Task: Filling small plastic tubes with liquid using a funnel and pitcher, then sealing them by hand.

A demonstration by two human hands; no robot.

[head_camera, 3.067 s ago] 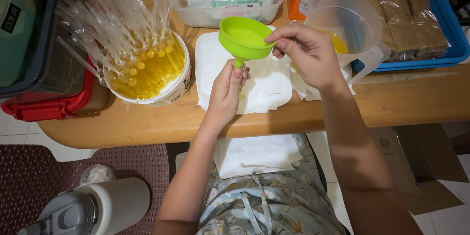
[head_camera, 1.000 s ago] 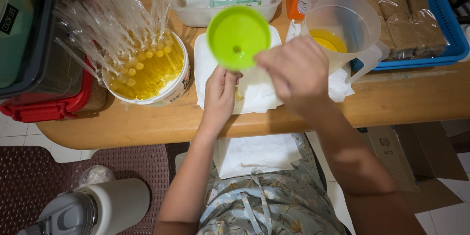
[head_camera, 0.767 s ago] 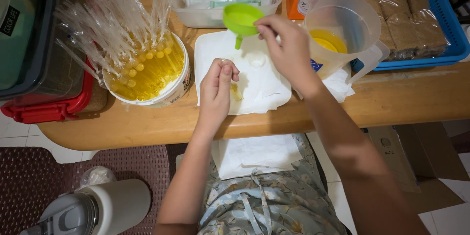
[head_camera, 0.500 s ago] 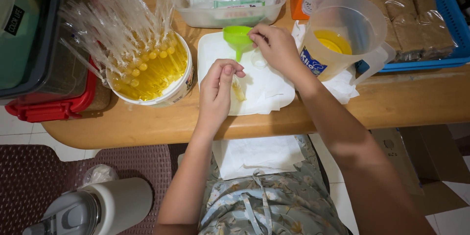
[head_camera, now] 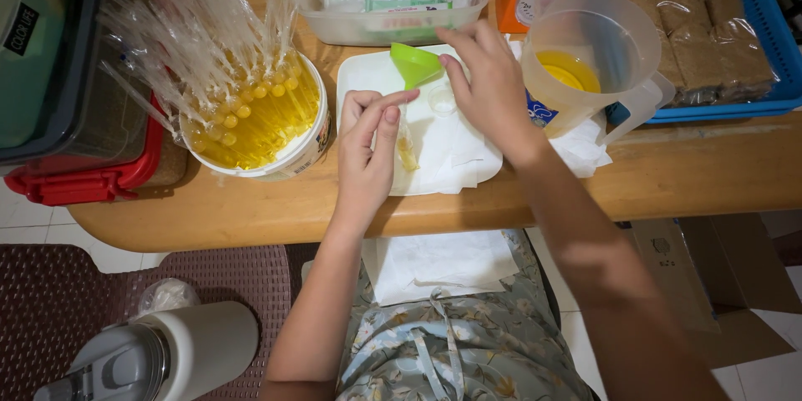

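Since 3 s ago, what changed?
The right hand carried the green funnel from above the table's edge down onto the white tray, still touching it. The left hand keeps its small filled bag. Bucket and jug unmoved.
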